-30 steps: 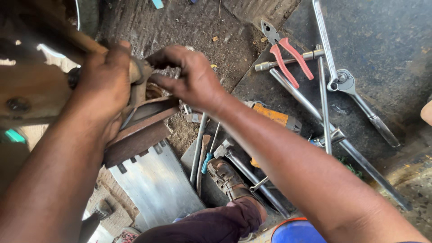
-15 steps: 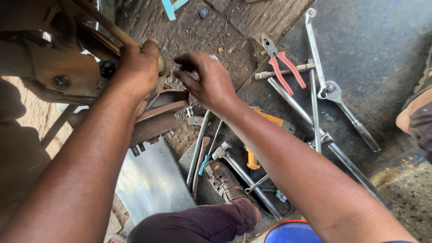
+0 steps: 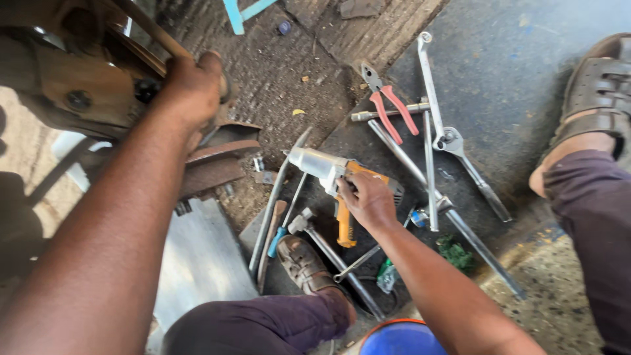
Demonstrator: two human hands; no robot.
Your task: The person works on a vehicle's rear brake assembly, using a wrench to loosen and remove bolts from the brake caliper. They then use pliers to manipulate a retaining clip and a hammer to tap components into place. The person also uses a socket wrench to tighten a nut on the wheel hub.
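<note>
L hand grip wrapped on rusty brake part at 10 o'clock. R hand grip closing round orange drill lying on floor, center, not yet lifted. Pliers and wrenches untouched at 1 o'clock.

Orange-and-grey power drill lay on its side amid hand tools, silver nose pointing to ten o'clock, orange handle toward six o'clock, partly covered.
</note>
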